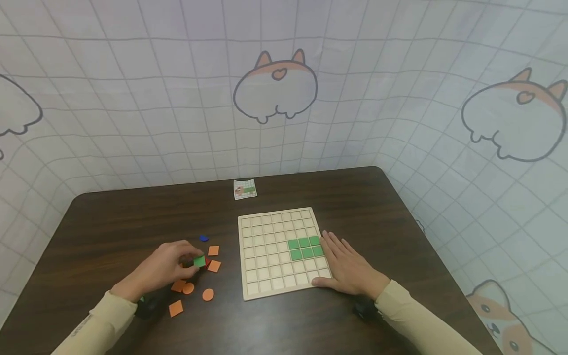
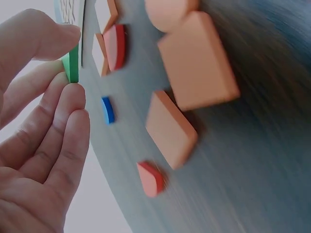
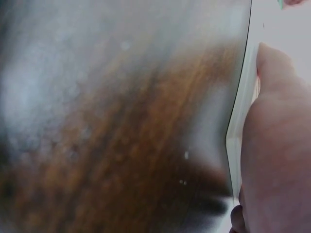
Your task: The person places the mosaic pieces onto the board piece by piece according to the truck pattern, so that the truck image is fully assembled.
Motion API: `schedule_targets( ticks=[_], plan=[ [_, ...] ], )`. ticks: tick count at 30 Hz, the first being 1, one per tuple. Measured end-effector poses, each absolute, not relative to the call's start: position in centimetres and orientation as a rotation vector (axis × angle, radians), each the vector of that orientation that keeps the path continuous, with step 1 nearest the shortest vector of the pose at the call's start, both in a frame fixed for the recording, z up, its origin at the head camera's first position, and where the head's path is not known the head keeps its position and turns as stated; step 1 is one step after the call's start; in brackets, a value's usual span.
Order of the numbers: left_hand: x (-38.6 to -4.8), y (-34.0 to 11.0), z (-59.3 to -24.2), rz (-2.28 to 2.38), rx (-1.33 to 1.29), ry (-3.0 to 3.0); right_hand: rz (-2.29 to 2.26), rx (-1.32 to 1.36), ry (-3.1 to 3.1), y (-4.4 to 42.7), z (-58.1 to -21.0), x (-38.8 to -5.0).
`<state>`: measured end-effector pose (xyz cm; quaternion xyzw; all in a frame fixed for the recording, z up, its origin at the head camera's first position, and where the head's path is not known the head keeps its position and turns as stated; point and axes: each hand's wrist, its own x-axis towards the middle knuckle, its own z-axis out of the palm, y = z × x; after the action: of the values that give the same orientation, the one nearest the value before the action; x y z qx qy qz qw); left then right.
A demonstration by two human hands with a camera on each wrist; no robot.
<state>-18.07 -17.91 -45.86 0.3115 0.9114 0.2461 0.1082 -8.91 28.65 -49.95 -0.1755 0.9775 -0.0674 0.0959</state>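
Note:
In the head view my left hand (image 1: 161, 268) pinches a green square tile (image 1: 199, 262) between thumb and fingers, above the loose pieces. The left wrist view shows that tile (image 2: 73, 65) edge-on under the thumb. A pale wooden grid board (image 1: 262, 246) lies in the middle of the table. Several green tiles (image 1: 306, 247) fill two short rows at its right side. With fingers straight, my right hand (image 1: 350, 266) rests along the board's right edge, its thumb near the lower right corner. The right wrist view has the hand (image 3: 279, 131) beside the board's rim (image 3: 234, 136).
Orange squares (image 1: 176, 308), orange discs (image 1: 207, 295), a blue piece (image 1: 203, 238) and red pieces (image 2: 150, 179) lie scattered left of the board. A small patterned card (image 1: 245, 189) sits near the table's back edge. Grid-patterned cloth (image 1: 177, 98) hangs behind.

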Motion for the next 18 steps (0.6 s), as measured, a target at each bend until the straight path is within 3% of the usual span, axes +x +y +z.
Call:
schedule_targets(
  ticks=[18],
  plan=[
    [-19.7,-11.5,-46.2,0.831,0.942,2.616,-0.184,-0.507,2.89,28.6,-49.9,-8.8]
  ],
)
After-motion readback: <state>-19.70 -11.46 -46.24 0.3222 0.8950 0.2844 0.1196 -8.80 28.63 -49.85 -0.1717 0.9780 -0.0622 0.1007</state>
